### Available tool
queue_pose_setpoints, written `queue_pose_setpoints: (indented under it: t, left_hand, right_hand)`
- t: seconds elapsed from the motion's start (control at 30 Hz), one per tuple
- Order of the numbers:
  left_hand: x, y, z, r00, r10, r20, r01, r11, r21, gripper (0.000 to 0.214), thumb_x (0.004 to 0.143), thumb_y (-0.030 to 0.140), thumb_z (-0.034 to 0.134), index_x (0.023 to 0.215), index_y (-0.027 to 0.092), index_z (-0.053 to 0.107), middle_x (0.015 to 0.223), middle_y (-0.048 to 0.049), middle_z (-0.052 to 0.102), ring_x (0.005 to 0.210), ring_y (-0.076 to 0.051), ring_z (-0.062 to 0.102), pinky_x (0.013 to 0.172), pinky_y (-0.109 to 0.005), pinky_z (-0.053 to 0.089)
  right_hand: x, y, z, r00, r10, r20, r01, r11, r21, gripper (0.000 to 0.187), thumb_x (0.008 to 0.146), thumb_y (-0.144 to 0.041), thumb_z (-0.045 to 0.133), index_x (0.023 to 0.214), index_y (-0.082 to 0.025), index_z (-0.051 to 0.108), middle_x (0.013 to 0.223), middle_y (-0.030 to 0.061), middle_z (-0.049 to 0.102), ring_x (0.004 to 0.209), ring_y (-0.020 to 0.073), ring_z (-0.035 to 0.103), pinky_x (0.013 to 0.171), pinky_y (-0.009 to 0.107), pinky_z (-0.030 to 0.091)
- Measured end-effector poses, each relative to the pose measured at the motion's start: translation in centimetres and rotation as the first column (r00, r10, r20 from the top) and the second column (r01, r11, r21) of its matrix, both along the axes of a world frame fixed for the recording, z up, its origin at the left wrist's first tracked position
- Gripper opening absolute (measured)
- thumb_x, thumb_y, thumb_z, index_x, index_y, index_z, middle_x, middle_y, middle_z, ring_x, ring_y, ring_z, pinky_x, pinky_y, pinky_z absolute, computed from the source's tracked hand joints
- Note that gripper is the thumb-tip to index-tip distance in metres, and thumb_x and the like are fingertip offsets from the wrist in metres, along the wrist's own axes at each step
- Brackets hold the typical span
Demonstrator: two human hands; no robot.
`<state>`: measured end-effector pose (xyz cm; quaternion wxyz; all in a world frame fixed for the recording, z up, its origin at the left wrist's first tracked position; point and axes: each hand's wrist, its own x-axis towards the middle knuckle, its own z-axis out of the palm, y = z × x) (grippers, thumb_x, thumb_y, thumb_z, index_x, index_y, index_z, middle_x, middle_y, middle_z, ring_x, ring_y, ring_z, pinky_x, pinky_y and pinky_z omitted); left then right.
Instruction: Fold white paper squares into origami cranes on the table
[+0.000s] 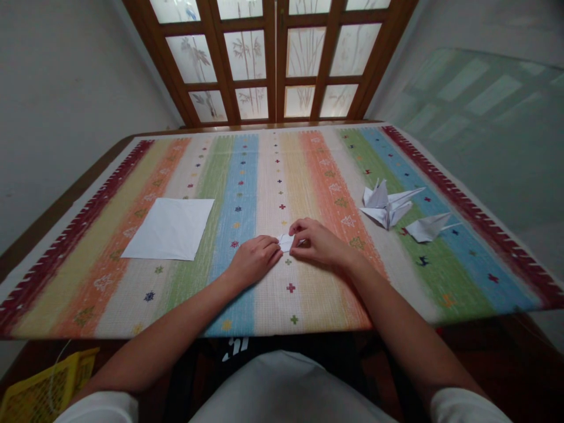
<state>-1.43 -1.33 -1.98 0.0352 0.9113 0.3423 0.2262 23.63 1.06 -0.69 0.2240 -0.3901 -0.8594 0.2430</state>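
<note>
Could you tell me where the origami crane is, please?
The origami crane sits right of the right hand in the head view, beside a smaller paper fold.

table (74,189) under a striped cloth (282,305) with dark red borders. on it: square white paper (168,229) left of centre, small folded paper (285,242) mid-front, paper crane (386,204) at right, smaller origami piece (429,227) just beside it.

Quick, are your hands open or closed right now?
Left hand: closed, holding the folded paper.
Right hand: closed, holding the same paper.
</note>
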Motion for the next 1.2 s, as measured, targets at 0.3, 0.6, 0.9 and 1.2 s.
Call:
queue_pose_setpoints:
  t: [0.3,0.6,0.9,1.2]
  left_hand:
    - [0.3,-0.4,0.3,0.997,0.004,-0.078,-0.001,0.999,0.047,0.029,0.110,0.020,0.050,0.098,0.015,0.076,0.108,-0.0137,0.081,0.103,-0.025,0.075,0.092,-0.042,0.060]
    - [0.3,-0.1,0.3,0.992,-0.011,-0.128,0.015,0.999,0.037,0.029,0.110,0.019,0.051,0.097,0.014,0.076,0.102,-0.0120,0.081,0.101,-0.026,0.070,0.087,-0.041,0.059]
    - [0.4,-0.2,-0.1,0.992,0.111,0.061,-0.102,0.986,-0.134,0.009,0.099,0.026,0.074,0.095,0.017,0.072,0.130,-0.0138,0.075,0.114,-0.027,0.072,0.099,-0.046,0.061]
    - [-0.5,1.4,1.0,0.873,0.314,0.374,-0.147,0.900,-0.411,0.008,0.092,0.025,0.076,0.087,0.019,0.075,0.114,-0.0109,0.081,0.100,-0.022,0.077,0.089,-0.040,0.064]
  right_hand:
    - [-3.0,0.9,-0.2,0.983,-0.181,-0.001,0.181,0.982,0.060,0.016,0.103,-0.024,0.069,0.099,-0.023,0.084,0.098,0.0091,0.079,0.096,0.0235,0.069,0.091,0.039,0.048]
    - [-4.4,1.4,-0.8,0.923,-0.381,-0.045,0.374,0.920,-0.117,0.007,0.089,-0.020,0.082,0.085,-0.021,0.077,0.080,0.0021,0.074,0.074,0.0166,0.065,0.069,0.029,0.043]
    - [-4.3,1.2,-0.8,0.886,-0.426,-0.183,0.401,0.902,-0.161,0.007,0.092,-0.025,0.073,0.087,-0.020,0.073,0.078,0.0016,0.072,0.071,0.0169,0.062,0.069,0.029,0.043]
    - [-0.6,1.6,1.4,0.681,-0.588,-0.437,0.562,0.802,-0.204,0.038,0.098,-0.053,0.061,0.076,-0.022,0.063,0.072,0.0030,0.067,0.068,0.0185,0.060,0.066,0.032,0.045]
